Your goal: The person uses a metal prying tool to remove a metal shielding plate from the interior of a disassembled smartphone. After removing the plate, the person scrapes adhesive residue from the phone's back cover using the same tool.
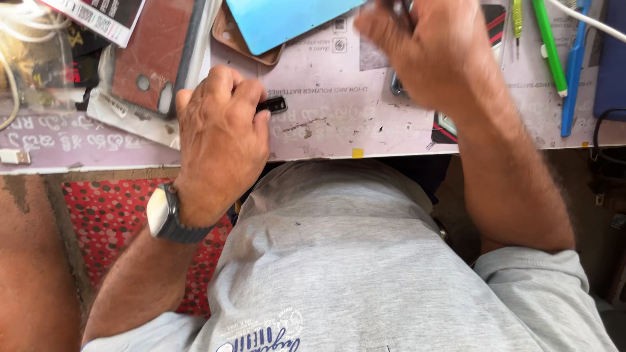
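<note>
My left hand (220,133) is closed on a small black part (274,104) that sticks out past the fingers, resting on the pale printed work mat (339,124). A watch with a dark band (166,215) is on that wrist. My right hand (424,49) is raised over the mat's far side, fingers closed around a thin dark tool (399,10) that is mostly hidden. Under that hand lies a phone (443,124), largely covered, with only its edges showing.
A blue sheet (280,19) lies on a brown phone case (225,32) at the top. A red-brown phone back cover (153,55) sits at the left. Green (550,49) and blue (574,72) tools lie at the right, white cable (13,156) at left.
</note>
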